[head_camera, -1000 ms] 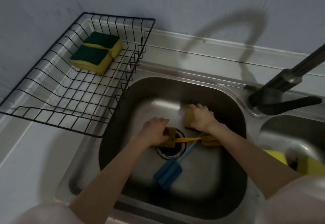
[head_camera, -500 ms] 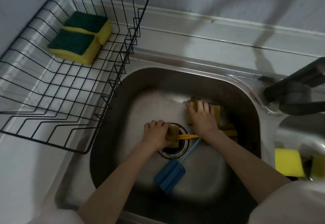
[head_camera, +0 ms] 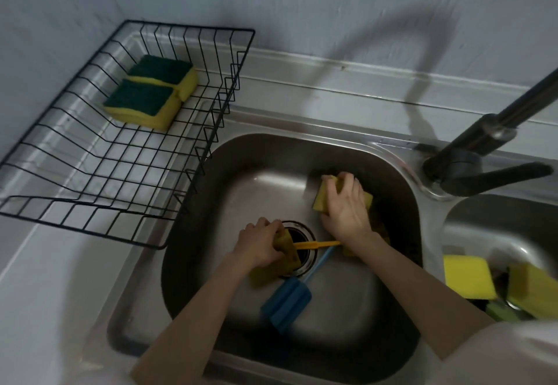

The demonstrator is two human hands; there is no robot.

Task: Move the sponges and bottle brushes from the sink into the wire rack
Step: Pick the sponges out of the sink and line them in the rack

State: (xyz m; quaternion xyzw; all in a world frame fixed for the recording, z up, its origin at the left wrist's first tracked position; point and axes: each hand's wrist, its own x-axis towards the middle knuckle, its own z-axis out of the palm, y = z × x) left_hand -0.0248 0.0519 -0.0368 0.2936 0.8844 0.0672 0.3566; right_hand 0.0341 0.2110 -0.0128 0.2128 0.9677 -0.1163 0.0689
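Observation:
Both my hands are down in the steel sink (head_camera: 241, 161). My left hand (head_camera: 261, 242) is shut on a yellow sponge (head_camera: 285, 253) beside the drain. At the sink's back right my right hand (head_camera: 344, 206) grips another yellow sponge (head_camera: 320, 197). A blue bottle brush (head_camera: 287, 297) lies on the sink floor, its handle pointing toward the drain. An orange brush handle (head_camera: 314, 245) crosses the drain; its head is hidden under my right wrist. The black wire rack (head_camera: 169, 173) on the left holds two green-topped sponges (head_camera: 151, 91).
A dark faucet (head_camera: 483, 155) stands at the right between this sink and a second basin (head_camera: 483, 221), which holds more yellow sponges (head_camera: 468, 276). A grey wall backs the counter. The drain opening (head_camera: 302, 242) is in the sink's middle.
My right hand has curled around its sponge and tipped it up off the sink floor. My left hand keeps its sponge by the drain. The camera view has shifted.

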